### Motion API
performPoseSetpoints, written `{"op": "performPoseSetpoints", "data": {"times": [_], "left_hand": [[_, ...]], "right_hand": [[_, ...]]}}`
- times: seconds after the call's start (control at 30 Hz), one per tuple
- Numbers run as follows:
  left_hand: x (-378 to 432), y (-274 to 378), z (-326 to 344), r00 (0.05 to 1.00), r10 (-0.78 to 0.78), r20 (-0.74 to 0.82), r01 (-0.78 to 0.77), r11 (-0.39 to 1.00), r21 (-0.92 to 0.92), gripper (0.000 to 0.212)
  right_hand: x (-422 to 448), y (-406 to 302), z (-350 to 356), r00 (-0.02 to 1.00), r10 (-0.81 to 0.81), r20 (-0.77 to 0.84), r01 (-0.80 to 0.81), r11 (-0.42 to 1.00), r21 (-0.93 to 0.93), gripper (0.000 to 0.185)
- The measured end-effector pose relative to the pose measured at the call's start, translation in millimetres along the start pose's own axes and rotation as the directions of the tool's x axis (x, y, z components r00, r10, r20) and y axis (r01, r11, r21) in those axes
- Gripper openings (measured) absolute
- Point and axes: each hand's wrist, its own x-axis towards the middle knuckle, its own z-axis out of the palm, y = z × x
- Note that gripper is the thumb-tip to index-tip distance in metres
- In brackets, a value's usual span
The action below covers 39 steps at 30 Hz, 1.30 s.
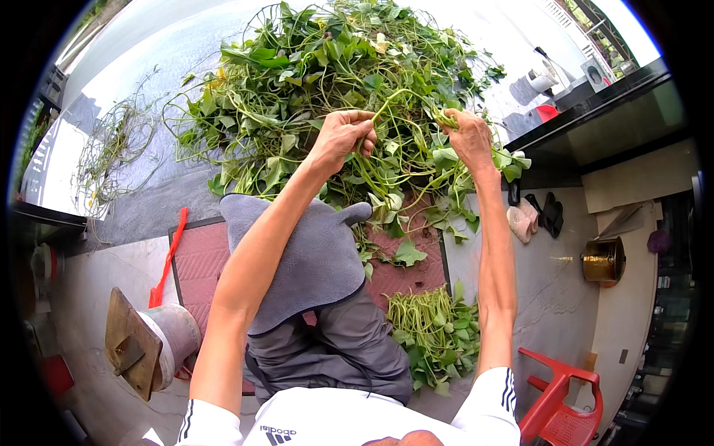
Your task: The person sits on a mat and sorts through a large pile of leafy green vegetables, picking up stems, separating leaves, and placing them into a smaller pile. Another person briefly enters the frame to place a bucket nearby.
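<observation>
My left hand [346, 139] pinches a green leafy vine stem [397, 96] between thumb and fingers. That stem arches up and across towards my right hand [469, 134], which is closed around a small bunch of stems. Both hands hang over a large heap of leafy vines [312, 72], which look like sweet potato greens. Some vines trail down from the heap onto a red mat [401, 267]. Beside my right knee lies a neat pile of cut stems with leaves [432, 329], their ends lined up. A grey cloth [301, 262] covers my lap.
A thin tangle of stripped vines [114, 150] lies on the ground at the left. At lower left stand a bucket [175, 340] and a wooden board [131, 345]. A red plastic chair [569, 396], slippers [523, 219] and a gold-coloured pot [604, 261] are on the right.
</observation>
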Motion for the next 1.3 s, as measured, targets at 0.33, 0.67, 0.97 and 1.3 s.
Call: {"op": "performPoseSetpoints", "data": {"times": [0.33,0.67,0.97,1.3], "left_hand": [[2,-18,19,0.994,-0.080,-0.074,0.058,0.961,-0.272,0.018],[10,-10,6,0.994,0.028,-0.104,-0.087,0.780,-0.620,0.021],[3,-15,27,0.994,0.019,-0.110,-0.086,0.756,-0.649,0.026],[-6,13,14,0.928,0.282,-0.244,-0.369,0.787,-0.494,0.028]], "right_hand": [[-62,-120,60,0.947,0.255,0.194,-0.302,0.515,0.802,0.020],[-63,-147,50,0.983,0.164,0.085,-0.177,0.711,0.681,0.009],[-70,-111,81,0.959,0.233,-0.164,-0.196,0.957,0.212,0.013],[-92,22,-4,0.770,0.606,-0.199,-0.432,0.725,0.536,0.023]]}}
